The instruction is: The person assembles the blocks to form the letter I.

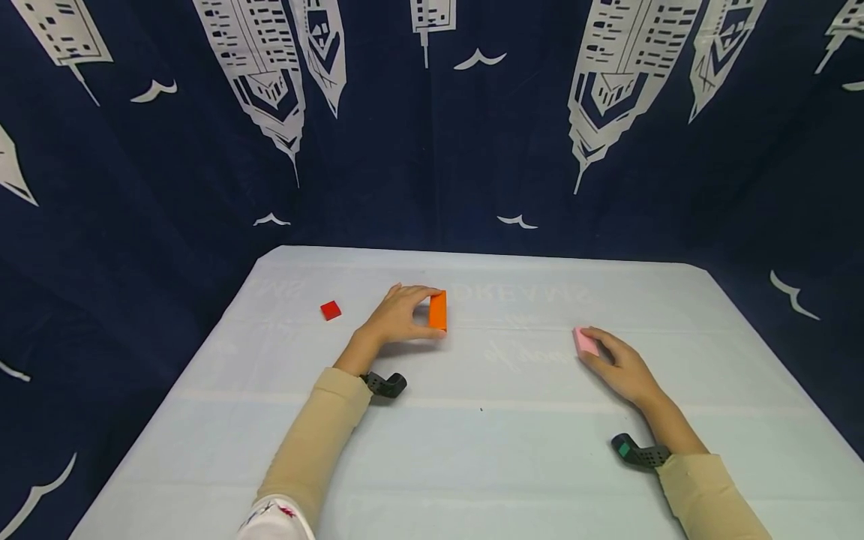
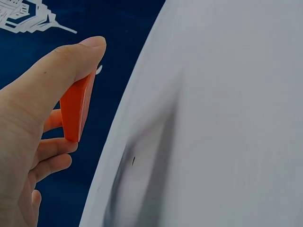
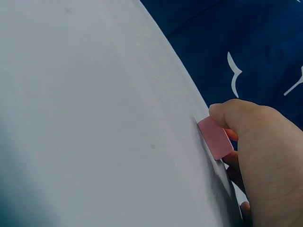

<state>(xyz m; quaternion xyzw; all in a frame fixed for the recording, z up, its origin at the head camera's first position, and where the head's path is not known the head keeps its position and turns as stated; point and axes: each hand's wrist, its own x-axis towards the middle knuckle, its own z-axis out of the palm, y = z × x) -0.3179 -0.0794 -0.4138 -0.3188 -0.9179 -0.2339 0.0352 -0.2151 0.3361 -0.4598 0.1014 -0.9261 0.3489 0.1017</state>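
Observation:
My left hand [image 1: 401,315] pinches an orange block [image 1: 438,311] between thumb and fingers, left of the table's middle. In the left wrist view the orange block [image 2: 75,109] is off the white surface, the thumb on its upper end. Further right, my right hand [image 1: 624,367] holds a small pink block [image 1: 585,342] by its ends. The right wrist view shows the pink block [image 3: 216,138] at or very near the tabletop, with thumb and fingers on it. A small red block [image 1: 331,310] lies to the left of my left hand, touched by neither hand.
A white cloth covers the table [image 1: 486,450]. Behind and beside it hangs a dark blue curtain [image 1: 432,165] printed with white buildings and birds. Each wrist wears a black band, the left band [image 1: 386,385] and the right band [image 1: 637,451].

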